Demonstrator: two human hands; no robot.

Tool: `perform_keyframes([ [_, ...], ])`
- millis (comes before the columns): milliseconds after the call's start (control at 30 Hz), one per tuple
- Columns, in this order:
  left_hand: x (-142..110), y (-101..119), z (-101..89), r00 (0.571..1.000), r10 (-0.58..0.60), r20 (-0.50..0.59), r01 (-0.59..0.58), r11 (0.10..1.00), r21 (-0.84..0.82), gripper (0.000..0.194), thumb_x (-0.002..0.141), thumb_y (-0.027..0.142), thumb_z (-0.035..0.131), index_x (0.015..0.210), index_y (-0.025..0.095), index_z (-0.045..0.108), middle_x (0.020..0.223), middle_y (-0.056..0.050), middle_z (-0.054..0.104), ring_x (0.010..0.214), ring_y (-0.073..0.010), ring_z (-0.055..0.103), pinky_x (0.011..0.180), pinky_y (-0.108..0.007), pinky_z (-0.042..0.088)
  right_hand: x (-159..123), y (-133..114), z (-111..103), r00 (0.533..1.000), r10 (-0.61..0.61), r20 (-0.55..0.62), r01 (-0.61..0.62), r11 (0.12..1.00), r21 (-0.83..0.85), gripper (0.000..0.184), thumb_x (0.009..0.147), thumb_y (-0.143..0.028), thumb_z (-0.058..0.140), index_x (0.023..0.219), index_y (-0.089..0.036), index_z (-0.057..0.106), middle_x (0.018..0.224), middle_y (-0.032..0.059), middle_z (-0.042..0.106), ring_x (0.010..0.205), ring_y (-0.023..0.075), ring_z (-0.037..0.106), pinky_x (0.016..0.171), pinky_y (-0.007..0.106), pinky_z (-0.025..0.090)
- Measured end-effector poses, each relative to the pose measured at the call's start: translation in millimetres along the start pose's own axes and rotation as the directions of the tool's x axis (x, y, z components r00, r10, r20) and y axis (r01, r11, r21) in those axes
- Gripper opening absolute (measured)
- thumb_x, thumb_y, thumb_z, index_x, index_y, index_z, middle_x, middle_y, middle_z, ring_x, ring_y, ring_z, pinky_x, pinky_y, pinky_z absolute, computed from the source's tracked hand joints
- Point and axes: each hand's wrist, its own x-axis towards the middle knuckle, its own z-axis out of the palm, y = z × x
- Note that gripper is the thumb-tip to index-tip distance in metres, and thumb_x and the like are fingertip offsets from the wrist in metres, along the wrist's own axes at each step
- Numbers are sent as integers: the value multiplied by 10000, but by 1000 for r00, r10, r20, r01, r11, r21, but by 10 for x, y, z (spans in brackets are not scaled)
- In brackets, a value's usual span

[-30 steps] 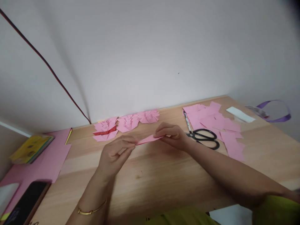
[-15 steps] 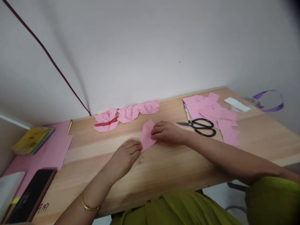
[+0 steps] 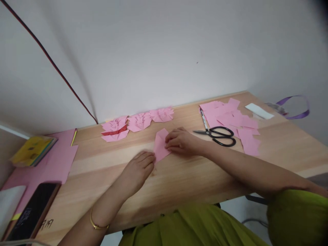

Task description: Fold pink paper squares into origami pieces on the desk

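A folded piece of pink paper point(image 3: 160, 146) lies on the wooden table between my two hands. My left hand point(image 3: 139, 169) has its fingers closed at the paper's lower left edge. From the other side, the curled fingers of my right hand point(image 3: 182, 140) grip the right edge, and the fingertips hide part of it. Black-handled scissors point(image 3: 217, 134) lie just right of my right hand, with a pen point(image 3: 203, 119) behind them. Several cut, folded pink paper pieces point(image 3: 139, 121) stand in a row by the wall, and a red strip point(image 3: 114, 132) lies across the leftmost one.
Loose pink paper scraps point(image 3: 228, 114) and a white strip point(image 3: 259, 111) lie at the right. On the left are pink sheets point(image 3: 57, 160), a yellow packet point(image 3: 32, 150) and a dark phone point(image 3: 34, 213). A cable point(image 3: 51, 61) hangs along the wall behind the table point(image 3: 102, 184).
The view has tilted slightly, so things appear a little higher. Both hands keep nearly the same place at the pink paper, with only slight finger movement.
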Motion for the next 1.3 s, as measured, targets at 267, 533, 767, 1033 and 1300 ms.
perform_keyframes([
  [267,-25,-22,17,997,-36,70,32,998,61,259,903,129,395,988,135,639,1275,-110,569,1221,-241,475,1033,-456,418,-8,53,95,997,34,-68,-27,994,107,132,843,-281,590,856,-200,694,981,61,654,916,181,556,861,349,319],
  [533,-14,-47,34,997,-31,74,31,1000,1,262,916,163,395,1014,141,637,1288,-110,562,1235,-237,465,1047,-473,400,-21,58,74,998,14,-62,-8,996,90,138,846,-281,581,916,-194,662,995,67,649,932,193,541,862,355,322],
  [767,-10,-48,25,997,-21,71,25,998,-59,293,905,126,389,1085,153,619,1294,-107,560,1268,-232,438,1056,-482,389,-40,85,64,998,-32,-61,37,995,90,152,866,-280,548,865,-213,685,986,66,642,920,187,537,862,355,322],
  [1033,3,-49,20,999,-2,54,7,996,-84,282,895,112,401,1052,156,631,1274,-114,576,1267,-235,444,1040,-490,401,-23,13,23,998,-47,-44,48,999,19,169,873,-262,529,830,-202,681,1080,71,648,975,200,534,884,373,311],
  [1300,23,-20,5,995,-20,98,23,999,-34,258,894,112,421,1044,147,628,1315,-104,541,1264,-242,435,1061,-487,366,28,-88,16,980,-162,118,169,985,-47,316,932,-195,432,1205,-265,575,1248,20,611,1020,186,524,883,364,316],
])
